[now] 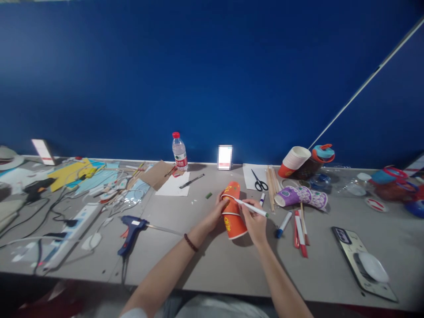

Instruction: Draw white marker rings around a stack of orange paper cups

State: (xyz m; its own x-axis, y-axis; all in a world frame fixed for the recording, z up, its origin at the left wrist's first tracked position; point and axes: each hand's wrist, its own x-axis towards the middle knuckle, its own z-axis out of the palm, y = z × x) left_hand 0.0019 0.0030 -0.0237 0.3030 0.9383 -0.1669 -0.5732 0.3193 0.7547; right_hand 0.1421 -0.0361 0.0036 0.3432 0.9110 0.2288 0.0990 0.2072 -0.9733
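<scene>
Two orange paper cups (232,211) lie on their sides, mouth to mouth, in the middle of the grey table (205,260). My left hand (215,216) grips them from the left side. My right hand (253,221) holds a white marker with a green tip (253,208), laid across the cups, its left end touching where the two rims meet.
A blue glue gun (131,229) lies at the left, with a power strip (71,229) and cables beyond it. Scissors (260,182), wooden sticks, markers (300,227), purple cups (300,196) and a cup stack (294,161) lie right. A phone (362,260) sits front right. A water bottle (179,151) stands by the blue wall.
</scene>
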